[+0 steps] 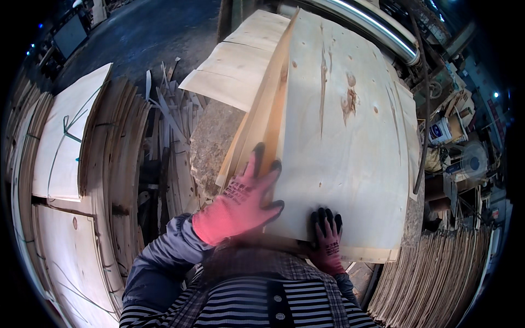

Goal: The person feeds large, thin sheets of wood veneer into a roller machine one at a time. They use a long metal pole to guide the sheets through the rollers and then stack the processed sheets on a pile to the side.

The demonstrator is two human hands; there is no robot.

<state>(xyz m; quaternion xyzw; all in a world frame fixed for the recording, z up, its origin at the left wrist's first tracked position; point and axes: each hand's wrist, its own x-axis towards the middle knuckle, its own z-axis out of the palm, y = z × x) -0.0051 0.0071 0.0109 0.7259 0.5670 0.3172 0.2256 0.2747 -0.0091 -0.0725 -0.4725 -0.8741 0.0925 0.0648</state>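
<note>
A pale wood veneer sheet [350, 147] with brown knots and long splits lies on top of a stack in front of me. Along its left side, the edges of several lower sheets [257, 128] fan out in tan and orange tones. My left hand [243, 197], in a pink glove with black fingertips, rests at that left edge, fingers spread. My right hand [327, 240], gloved alike, lies at the near edge with its fingers stretched flat on the top sheet. Its thumb is hard to make out by the sheet's edge.
Another veneer sheet [235, 65] lies far left of the stack on a worn tabletop [213, 147]. A shiny metal roller [377, 27] runs behind. Tied veneer bundles [65, 136] stand at left, with scraps beside them. At right are a white bucket [440, 131] and upright stacked sheets [432, 273].
</note>
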